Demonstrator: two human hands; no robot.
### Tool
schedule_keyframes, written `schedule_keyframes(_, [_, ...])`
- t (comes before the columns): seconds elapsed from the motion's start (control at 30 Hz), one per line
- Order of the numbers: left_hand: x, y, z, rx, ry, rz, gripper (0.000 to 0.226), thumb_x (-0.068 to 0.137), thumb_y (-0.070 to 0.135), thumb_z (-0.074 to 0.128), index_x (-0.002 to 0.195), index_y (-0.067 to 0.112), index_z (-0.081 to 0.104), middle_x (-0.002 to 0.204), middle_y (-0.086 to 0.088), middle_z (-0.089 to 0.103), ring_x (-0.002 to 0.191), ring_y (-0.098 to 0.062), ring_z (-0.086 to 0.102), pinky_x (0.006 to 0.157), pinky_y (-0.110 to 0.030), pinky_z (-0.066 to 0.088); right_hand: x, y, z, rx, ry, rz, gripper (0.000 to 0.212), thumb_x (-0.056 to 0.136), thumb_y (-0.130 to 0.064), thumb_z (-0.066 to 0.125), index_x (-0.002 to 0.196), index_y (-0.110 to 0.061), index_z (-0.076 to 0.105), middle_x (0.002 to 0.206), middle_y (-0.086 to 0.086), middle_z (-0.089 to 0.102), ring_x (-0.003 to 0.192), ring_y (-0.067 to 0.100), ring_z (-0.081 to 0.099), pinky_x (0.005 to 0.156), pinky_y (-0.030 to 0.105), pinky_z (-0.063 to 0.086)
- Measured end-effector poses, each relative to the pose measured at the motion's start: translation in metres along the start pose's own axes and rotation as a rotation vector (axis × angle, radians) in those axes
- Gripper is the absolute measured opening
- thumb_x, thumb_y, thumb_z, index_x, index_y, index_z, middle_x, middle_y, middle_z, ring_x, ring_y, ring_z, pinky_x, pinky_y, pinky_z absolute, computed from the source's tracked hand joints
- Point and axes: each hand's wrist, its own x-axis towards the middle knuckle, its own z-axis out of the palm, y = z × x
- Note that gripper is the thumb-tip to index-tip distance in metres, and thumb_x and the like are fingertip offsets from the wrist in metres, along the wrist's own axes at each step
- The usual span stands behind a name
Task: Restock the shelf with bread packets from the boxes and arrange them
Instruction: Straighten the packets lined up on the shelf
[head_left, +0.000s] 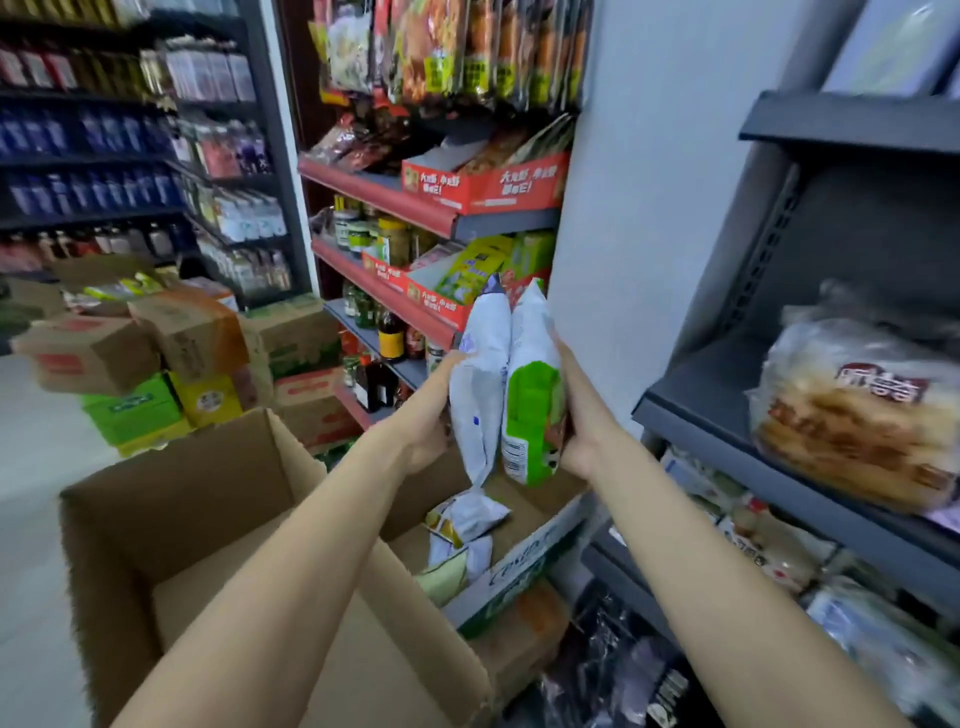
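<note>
Two bread packets stand upright side by side between my hands, above the open cardboard box (171, 499). The left one is a white packet (480, 395); the right one is a green and white packet (532, 410). My left hand (431, 421) presses the white packet from the left. My right hand (576, 415) presses the green packet from the right, fingers lying along it. More packets (462, 525) lie in the box's bottom. The dark grey shelf (737, 441) at right carries one clear bag of bread (857, 410).
Lower tiers of the grey shelf hold several bagged goods (769, 540). A red-edged shelf (410, 208) of jars and snacks stands straight ahead. Stacked cartons (171, 353) crowd the floor at left, with drink shelves (104, 156) behind. A white wall panel (649, 208) separates the two shelf units.
</note>
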Motion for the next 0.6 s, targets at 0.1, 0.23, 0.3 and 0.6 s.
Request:
schedule_keyframes(0.1, [-0.021,0.015,0.026,0.110,-0.109,-0.010,0.024,0.092,0.023,0.044,0.068,0.015,0.046,0.063,-0.003,0.046,0.061,-0.018,0.042,0.058,-0.029,0.032,-0.032,-0.020,-0.015,-0.093,0.157,-0.180,0.083,0.065,-0.063,0.071,0.134,-0.022,0.048,0.120,0.002,0.066,0.102,0.018,0.067,0.088,0.036,0.054])
schedule_keyframes(0.23, [-0.055,0.030,0.087,0.130,-0.380,0.082,0.038,0.094,0.050,0.042,0.096,0.021,0.068,0.083,-0.003,0.073,0.076,-0.020,0.070,0.069,-0.031,0.057,-0.077,-0.044,-0.040,-0.199,0.369,-0.366,0.106,0.054,-0.064,0.075,0.142,-0.035,0.024,0.135,0.004,0.051,0.114,0.023,0.058,0.097,0.042,0.049])
schedule_keyframes(0.3, [-0.068,0.030,0.115,0.151,-0.465,0.136,0.033,0.090,0.054,0.047,0.096,0.030,0.068,0.092,-0.001,0.075,0.089,-0.020,0.071,0.087,-0.038,0.056,-0.104,-0.055,-0.053,-0.205,0.379,-0.417,0.113,0.044,-0.068,0.076,0.141,-0.041,0.022,0.124,0.002,0.053,0.098,0.020,0.059,0.081,0.039,0.051])
schedule_keyframes(0.6, [-0.124,0.016,0.249,0.416,-0.575,0.315,0.035,0.075,0.050,0.070,0.094,0.021,0.066,0.078,0.007,0.075,0.065,-0.009,0.071,0.060,-0.021,0.053,-0.254,-0.080,-0.147,0.024,0.415,-0.621,0.024,0.094,-0.021,0.043,0.112,-0.008,0.051,0.054,-0.005,0.064,0.043,0.005,0.060,0.042,0.014,0.046])
